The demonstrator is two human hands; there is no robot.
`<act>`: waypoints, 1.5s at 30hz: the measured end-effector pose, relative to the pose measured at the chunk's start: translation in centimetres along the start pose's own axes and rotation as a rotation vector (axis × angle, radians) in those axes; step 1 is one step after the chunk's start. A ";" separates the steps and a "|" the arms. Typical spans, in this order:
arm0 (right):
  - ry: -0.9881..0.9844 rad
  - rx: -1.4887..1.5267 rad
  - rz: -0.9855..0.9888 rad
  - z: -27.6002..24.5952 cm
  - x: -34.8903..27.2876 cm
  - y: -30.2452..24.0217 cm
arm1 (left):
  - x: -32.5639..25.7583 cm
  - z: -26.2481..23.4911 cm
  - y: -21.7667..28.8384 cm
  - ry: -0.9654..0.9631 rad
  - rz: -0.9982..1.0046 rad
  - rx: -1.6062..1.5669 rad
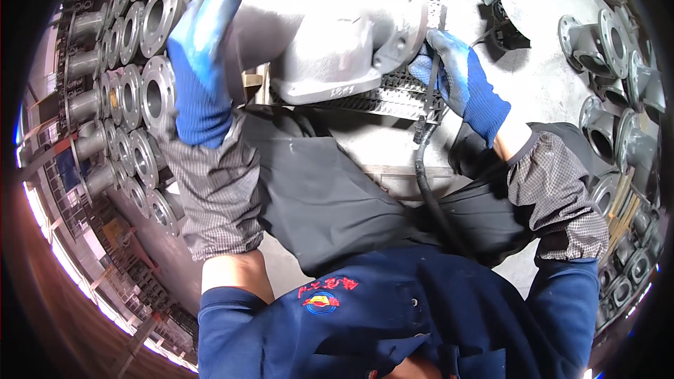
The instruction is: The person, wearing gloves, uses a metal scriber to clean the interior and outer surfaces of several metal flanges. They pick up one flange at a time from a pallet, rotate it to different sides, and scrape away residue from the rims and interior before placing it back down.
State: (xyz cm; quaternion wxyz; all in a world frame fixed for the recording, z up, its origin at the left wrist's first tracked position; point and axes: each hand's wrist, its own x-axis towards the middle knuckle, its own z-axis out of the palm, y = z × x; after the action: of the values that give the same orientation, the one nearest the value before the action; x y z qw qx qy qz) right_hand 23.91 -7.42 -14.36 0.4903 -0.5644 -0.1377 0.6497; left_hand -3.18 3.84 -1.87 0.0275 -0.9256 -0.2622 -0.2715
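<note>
A grey cast-metal flanged pipe fitting (pixel 309 21) lies on its side on a metal grating in front of me. It has a round bolt-holed flange at its right end and a flat-edged branch facing me. My left hand (pixel 207 35), in a blue coated glove, grips the fitting's left end. Just right of the round flange, my right hand (pixel 453 74), gloved alike, is closed round a slim dark rod-like tool (pixel 434 74). The tool stands nearly upright in view, and a black hose (pixel 427 182) runs from its lower end toward my lap. Some right fingers are hidden.
The metal grating (pixel 400 107) supports the fitting. Stacks of similar flanged fittings (pixel 156 95) rise close on my left. More fittings (pixel 597 45) stand on the right. A round-topped stool-like object (pixel 519 0) with dark items beside it is on the floor at far right.
</note>
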 end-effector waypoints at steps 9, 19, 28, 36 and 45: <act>0.135 -0.075 0.046 2.5 2.4 0.0 | -2.3 1.7 -2.1 -0.079 0.069 -0.092; 0.098 0.030 -0.037 3.7 -1.4 -1.1 | -5.4 -1.0 -0.1 -0.043 -0.550 -0.474; -0.117 -0.075 -0.125 1.1 -2.5 0.2 | -7.4 -1.2 2.9 0.162 -0.678 -0.564; 0.111 0.232 -0.088 2.1 -0.9 -3.9 | -4.7 0.0 2.3 0.152 -0.453 -0.766; 0.053 0.112 -0.241 3.3 0.2 -5.1 | -2.5 0.8 3.9 0.194 -0.492 -0.574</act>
State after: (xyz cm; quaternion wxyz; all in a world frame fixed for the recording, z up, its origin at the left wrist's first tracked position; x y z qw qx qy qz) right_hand 23.51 -3.58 -9.64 0.5991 -0.5325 -0.1550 0.5775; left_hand -2.61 -0.49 -3.49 -0.2737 -0.7753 -0.3858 -0.4185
